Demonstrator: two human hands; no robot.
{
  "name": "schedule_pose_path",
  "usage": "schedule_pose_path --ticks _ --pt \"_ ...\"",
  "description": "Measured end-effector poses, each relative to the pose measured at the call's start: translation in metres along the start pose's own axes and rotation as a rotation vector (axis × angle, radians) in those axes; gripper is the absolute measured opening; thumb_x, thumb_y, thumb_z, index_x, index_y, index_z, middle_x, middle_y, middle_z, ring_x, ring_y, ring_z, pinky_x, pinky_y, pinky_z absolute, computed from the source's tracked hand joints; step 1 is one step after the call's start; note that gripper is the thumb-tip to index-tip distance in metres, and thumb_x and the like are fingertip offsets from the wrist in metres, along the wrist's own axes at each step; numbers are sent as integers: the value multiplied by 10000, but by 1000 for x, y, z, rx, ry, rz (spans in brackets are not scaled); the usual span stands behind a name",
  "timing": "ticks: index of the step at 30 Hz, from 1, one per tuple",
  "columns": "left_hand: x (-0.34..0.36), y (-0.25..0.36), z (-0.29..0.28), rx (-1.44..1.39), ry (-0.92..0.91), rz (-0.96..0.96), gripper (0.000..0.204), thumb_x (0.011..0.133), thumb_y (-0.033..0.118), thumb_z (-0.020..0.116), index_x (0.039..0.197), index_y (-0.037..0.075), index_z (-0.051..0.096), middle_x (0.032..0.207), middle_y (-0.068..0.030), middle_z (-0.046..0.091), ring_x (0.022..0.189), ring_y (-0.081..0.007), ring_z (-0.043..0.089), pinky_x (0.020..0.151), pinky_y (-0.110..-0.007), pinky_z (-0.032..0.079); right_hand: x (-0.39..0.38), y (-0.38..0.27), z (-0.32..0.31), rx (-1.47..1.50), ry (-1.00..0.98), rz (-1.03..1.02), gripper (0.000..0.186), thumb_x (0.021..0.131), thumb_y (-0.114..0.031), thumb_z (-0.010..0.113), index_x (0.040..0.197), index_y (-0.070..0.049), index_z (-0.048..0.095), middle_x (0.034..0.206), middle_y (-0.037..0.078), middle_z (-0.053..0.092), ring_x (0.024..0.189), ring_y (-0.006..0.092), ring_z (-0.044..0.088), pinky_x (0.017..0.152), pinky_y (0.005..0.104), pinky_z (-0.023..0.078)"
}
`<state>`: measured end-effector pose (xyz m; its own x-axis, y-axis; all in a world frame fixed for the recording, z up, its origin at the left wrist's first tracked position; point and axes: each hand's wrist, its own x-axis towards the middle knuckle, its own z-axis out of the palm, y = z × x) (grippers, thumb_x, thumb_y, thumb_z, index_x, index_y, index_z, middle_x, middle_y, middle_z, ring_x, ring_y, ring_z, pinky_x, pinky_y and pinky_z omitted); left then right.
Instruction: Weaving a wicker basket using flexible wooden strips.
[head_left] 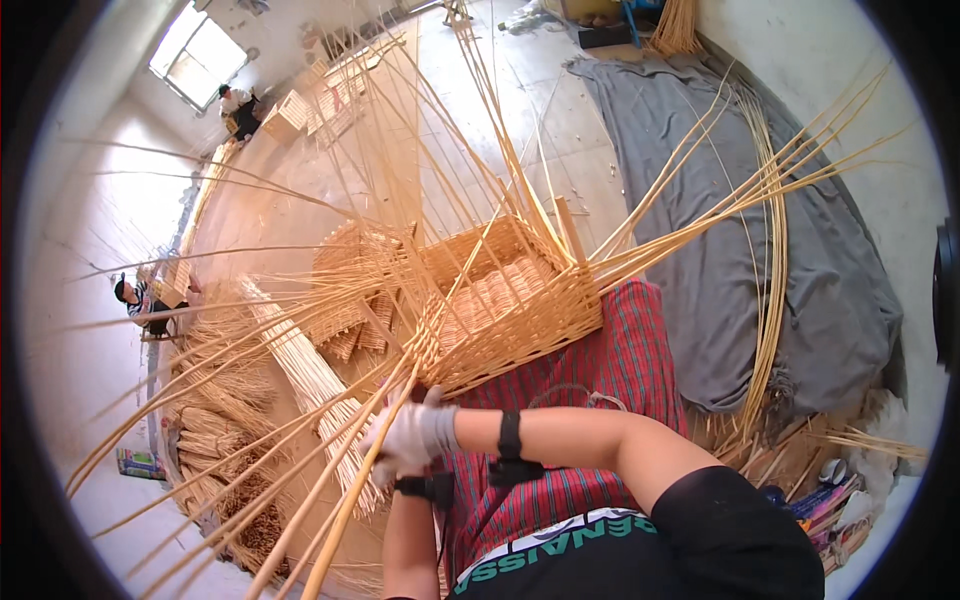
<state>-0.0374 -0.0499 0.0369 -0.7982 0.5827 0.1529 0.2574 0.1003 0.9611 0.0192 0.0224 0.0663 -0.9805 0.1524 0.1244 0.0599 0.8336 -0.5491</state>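
Note:
A woven wicker basket [515,325] with long loose rods fanning from its rim rests on red plaid cloth [645,370] over my lap. At its near left corner my right hand [420,432], in a white glove, is closed around pale rods [360,475]. My left hand [390,458], also gloved, is just below it among the same rods; its fingers are mostly hidden by the rods and right hand, so I cannot tell their grip. The rods pass down past both hands toward the lower left.
Woven pieces [345,265] and rod bundles [300,345] lie to the left. A grey cloth [840,300] with long rods covers the right side. Two other people [238,108] [150,308] sit along the left wall. Assorted items [830,505] lie at lower right.

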Motion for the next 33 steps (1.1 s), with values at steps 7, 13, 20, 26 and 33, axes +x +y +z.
schedule_pose_path --ticks 7,13,20,26,33 --pt "22 12 43 -37 -106 -11 437 966 163 673 1314 -19 482 1004 -24 626 758 -133 614 838 -337 541 12 54 62 18 -86 150 291 802 -424 682 931 -177 767 785 136 700 722 299 653 697 427 535" --pt "28 24 38 -14 -156 -5 436 964 149 670 1319 -14 477 994 -18 617 759 -124 607 868 -341 534 -29 4 21 170 102 -103 226 793 -354 670 812 -151 769 727 130 690 684 331 677 675 436 551" --pt "2 132 41 -205 -454 180 436 961 132 668 1325 -7 470 982 -10 605 760 -114 600 904 -345 525 -82 -14 -71 488 112 -544 488 850 -559 639 840 -71 648 799 139 643 827 369 644 727 496 516" --pt "39 113 33 -71 -537 236 295 963 37 584 1252 60 527 703 79 444 690 -29 466 839 -284 533 -80 -39 -111 386 6 -437 379 905 -436 618 795 -79 677 756 167 670 770 404 667 707 501 534" --pt "59 88 27 -328 -481 62 171 1028 160 496 1057 31 605 577 77 367 525 -27 344 610 -228 470 -113 2 -134 544 67 -124 339 951 -408 583 910 -98 714 790 177 693 780 395 675 726 488 548"
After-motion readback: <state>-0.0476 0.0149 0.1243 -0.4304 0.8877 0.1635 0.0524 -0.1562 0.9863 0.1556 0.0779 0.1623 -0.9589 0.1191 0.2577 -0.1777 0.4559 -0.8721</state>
